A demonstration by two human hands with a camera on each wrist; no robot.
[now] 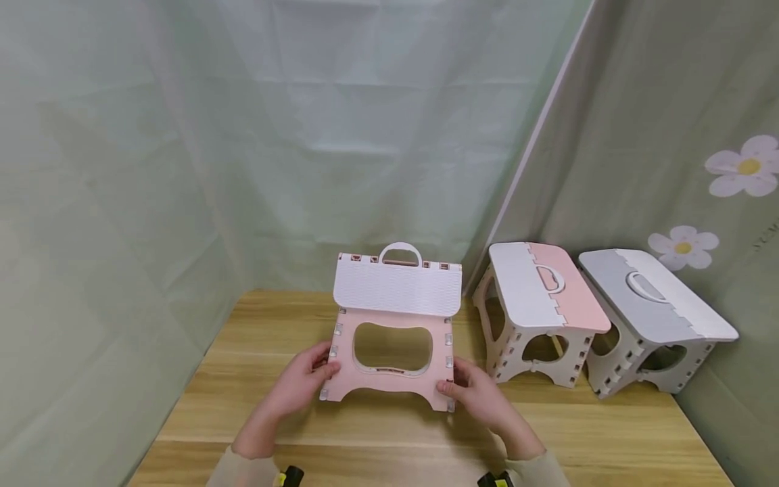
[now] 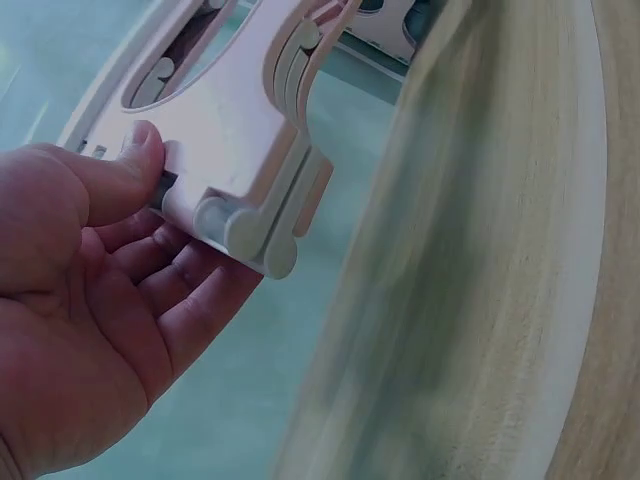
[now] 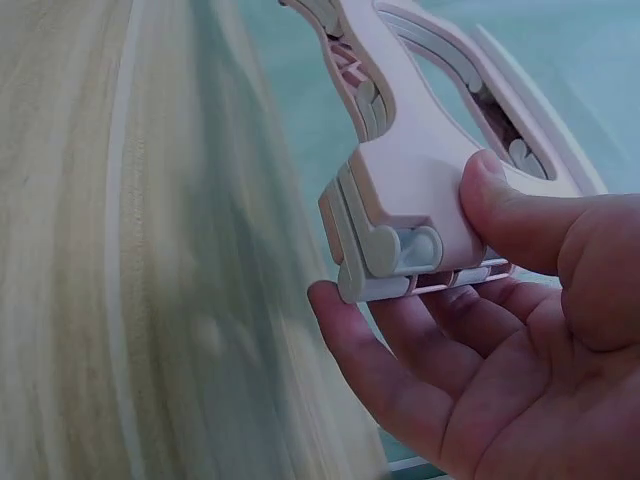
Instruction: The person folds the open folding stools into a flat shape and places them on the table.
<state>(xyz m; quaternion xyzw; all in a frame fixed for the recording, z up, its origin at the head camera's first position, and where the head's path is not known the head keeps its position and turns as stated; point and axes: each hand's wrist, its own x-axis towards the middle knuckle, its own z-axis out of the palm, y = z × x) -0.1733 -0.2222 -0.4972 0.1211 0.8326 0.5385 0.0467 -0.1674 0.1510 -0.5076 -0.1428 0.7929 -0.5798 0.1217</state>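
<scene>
- Green cloth (image 1: 109, 237) hangs on the far left, beside the wood-grain surface (image 1: 377, 456).
- My left hand (image 1: 303, 380) grips the lower left edge of the folding stool, thumb on the pink panel, fingers behind.
- Between my hands, over the surface, is the pink-and-white folding stool (image 1: 395, 297), its legs folded flat together, its white handle at the top.
- My right hand (image 1: 481, 396) pinches the lower right edge the same way.
- Right of it stands an unfolded white-and-pink stool (image 1: 535, 291).
- Farthest right, just beside that one, stands an unfolded grey-and-white stool (image 1: 657, 314).
</scene>
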